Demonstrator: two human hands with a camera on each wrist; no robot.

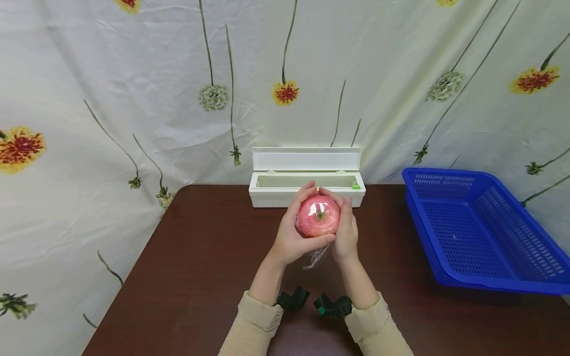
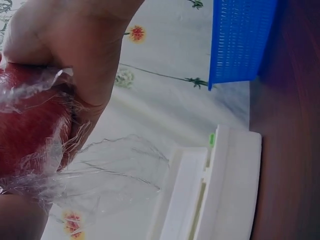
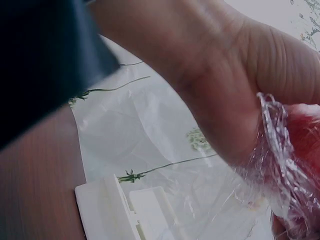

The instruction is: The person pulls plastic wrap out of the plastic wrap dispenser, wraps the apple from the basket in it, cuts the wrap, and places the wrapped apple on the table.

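A red apple [image 1: 318, 216] wrapped in clear cling film is held between both hands, above the table, its stem end facing the head camera. My left hand [image 1: 290, 238] curls round its left and near side, with the thumb lying across just below the fruit. On the other side my right hand [image 1: 347, 236] cups it, thumb pointing upward. A loose twisted tail of film [image 1: 317, 258] hangs beneath the hands. In the left wrist view, a thin sheet of film [image 2: 117, 172] spreads away from the apple; bunched film [image 3: 280, 145] covers the fruit in the right wrist view.
Behind the hands, a long white box [image 1: 278, 200] stands with its lid [image 1: 307, 159] raised and a green slider [image 1: 356, 187] on its rim. A blue plastic basket [image 1: 445, 172] sits at the right of the brown table [image 1: 209, 257]. Flowered cloth [image 1: 169, 64] hangs behind.
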